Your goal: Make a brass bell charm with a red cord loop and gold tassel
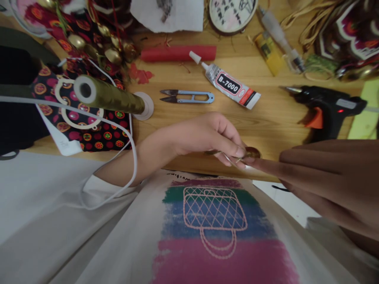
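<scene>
My left hand (204, 136) reaches across my chest over the wooden table's (266, 126) near edge. Its thumb and fingers are pinched on a small gold-coloured piece (251, 153) with a thin stem. My right hand (325, 177) comes in from the right, very close to the camera. Its fingers are stretched out, and one fingertip touches the gold piece. Both hands hover above my white printed shirt (213, 225).
Thread snips (186, 96), a B-7000 glue tube (231, 83), a red stick (177, 53) and a black hot glue gun (325, 108) lie on the table. At the left are a gold ribbon roll (109, 96), patterned fabric (89, 134) and a white cable (130, 130).
</scene>
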A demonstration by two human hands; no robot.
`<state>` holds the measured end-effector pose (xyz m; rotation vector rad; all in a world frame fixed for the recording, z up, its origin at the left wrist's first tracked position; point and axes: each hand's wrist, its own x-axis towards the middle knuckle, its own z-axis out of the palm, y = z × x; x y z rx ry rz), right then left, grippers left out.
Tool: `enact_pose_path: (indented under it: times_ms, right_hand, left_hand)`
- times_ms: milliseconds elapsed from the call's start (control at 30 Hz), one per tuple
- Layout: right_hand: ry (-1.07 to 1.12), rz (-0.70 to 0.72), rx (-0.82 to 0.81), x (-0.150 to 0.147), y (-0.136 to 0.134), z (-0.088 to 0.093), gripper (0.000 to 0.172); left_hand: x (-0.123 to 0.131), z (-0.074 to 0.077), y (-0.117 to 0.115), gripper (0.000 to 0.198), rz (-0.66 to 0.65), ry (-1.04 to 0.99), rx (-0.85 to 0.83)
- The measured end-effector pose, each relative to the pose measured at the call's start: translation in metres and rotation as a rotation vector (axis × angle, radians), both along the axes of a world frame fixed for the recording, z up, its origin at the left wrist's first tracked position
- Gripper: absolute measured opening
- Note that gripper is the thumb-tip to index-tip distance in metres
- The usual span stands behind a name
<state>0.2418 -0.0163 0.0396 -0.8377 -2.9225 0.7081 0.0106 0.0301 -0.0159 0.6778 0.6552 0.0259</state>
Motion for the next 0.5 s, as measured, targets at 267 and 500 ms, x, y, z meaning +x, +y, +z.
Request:
enact_pose_path:
  times_ms: [267,500]
  right_hand:
    - [-0.02,0.001,-0.043,-0.0029,0.0014,0.0003,0.03]
    - [0.009,-0.034,0.007,-0.0013,-0.0015,-0.0017,0.029]
  left_hand:
    - [-0.0017,-0.0021,-0.0003,0.008,-0.038,-0.009,0.051]
    - [-0.0012,-0.0003,-0.0004,0.008,-0.024,0.015,0.074]
